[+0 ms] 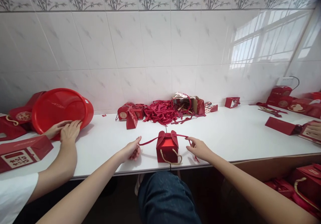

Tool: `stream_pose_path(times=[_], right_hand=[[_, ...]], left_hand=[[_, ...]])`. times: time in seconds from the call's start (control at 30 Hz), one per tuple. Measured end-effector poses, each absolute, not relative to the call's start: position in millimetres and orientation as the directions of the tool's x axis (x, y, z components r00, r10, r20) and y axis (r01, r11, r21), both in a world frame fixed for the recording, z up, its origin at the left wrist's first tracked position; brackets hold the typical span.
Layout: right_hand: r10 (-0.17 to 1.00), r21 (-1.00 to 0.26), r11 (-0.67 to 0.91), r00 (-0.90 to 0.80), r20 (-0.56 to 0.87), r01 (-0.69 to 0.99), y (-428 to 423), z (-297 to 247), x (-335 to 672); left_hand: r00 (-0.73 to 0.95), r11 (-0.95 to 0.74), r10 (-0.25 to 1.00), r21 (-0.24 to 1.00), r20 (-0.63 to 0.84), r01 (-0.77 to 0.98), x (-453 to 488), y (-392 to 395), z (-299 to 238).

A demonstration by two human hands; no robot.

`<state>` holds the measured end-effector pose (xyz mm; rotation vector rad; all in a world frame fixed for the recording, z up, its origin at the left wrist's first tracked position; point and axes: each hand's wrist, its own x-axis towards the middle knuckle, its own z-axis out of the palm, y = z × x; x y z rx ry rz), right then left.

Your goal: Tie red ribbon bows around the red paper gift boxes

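Observation:
A small red gift box (pixel 167 150) with rounded top flaps stands upright near the table's front edge. A twisted cream rope handle (pixel 164 157) hangs down its front. Across its top runs a thin red ribbon (pixel 149 141), stretched out to both sides. My left hand (pixel 132 149) pinches the ribbon's left end between thumb and forefinger. At the other side, my right hand (pixel 198 148) pinches the ribbon, and a loose tail dangles below the fingers. Neither hand touches the box.
A heap of red ribbons (pixel 160 112) lies by the wall beside an opened box (pixel 185 103). At left, a co-worker's hands (pixel 69 130) reach into a tilted red basin (pixel 60 108). Another person's hand (pixel 314 130) shows at far right. A carton (pixel 250 170) with red boxes stands below.

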<state>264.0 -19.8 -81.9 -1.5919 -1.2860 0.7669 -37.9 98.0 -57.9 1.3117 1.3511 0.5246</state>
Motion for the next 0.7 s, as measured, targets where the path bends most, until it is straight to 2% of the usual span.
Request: stream_pose_path(times=[0.1, 0.17, 0.3, 0.4, 0.53, 0.7], right_hand=[[0.968, -0.957, -0.182, 0.212, -0.134, 0.227, -18.8, -86.3, 261.5], [0.959, -0.965, -0.25, 0.161, -0.235, 0.082, -19.4, -87.5, 257.5], [0.942, -0.933, -0.306, 0.084, -0.326, -0.192, -21.0, -82.0, 247.4], [0.933, -0.896, -0.301, 0.094, -0.348, -0.326, -19.7, -75.9, 242.1], [0.929, -0.885, -0.181, 0.219, -0.297, -0.429, -13.6, -73.0, 241.3], [0.897, -0.902, 0.013, 0.405, -0.18, -0.431, -2.6, -72.2, 249.3]], left_hand=[[0.306, 0.34, 0.807, 0.82, -0.506, 0.46, -40.3, 93.4, -47.6], [0.401, 0.326, 0.752, 0.824, -0.524, 0.464, -38.5, 86.3, -38.4], [0.562, 0.255, 0.627, 0.823, -0.54, 0.507, -24.5, 68.5, -30.9], [0.502, 0.25, 0.674, 0.808, -0.541, 0.534, -8.7, 61.8, -36.8], [0.348, 0.327, 0.842, 0.902, -0.413, 0.281, 9.3, 65.4, -47.1], [0.264, 0.226, 0.945, 0.969, -0.192, -0.101, 20.2, 72.3, -47.5]])
